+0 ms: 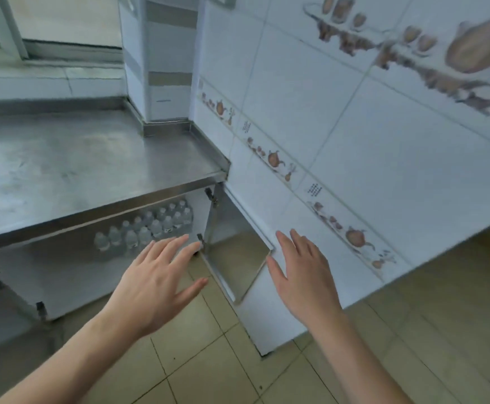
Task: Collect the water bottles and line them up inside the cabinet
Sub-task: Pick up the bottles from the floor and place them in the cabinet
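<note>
While both the left hand (153, 282) and right hand (302, 275) hover spread and empty before the open cabinet door (235, 258), swinging it carelessly could topple the water bottles (147, 228) lined along the cabinet (63, 266) shelf's back right corner.

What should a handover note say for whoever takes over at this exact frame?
Left hand: open, fingers spread, holding nothing, in front of the cabinet opening.
Right hand: open, empty, near the edge of the open door; contact cannot be told.
Bottles: standing in rows inside the cabinet, under the steel counter.
Done: bottles in view are lined up inside.
Left: none show on the counter or floor in view; check elsewhere for stragglers, then probably shut the door.
</note>
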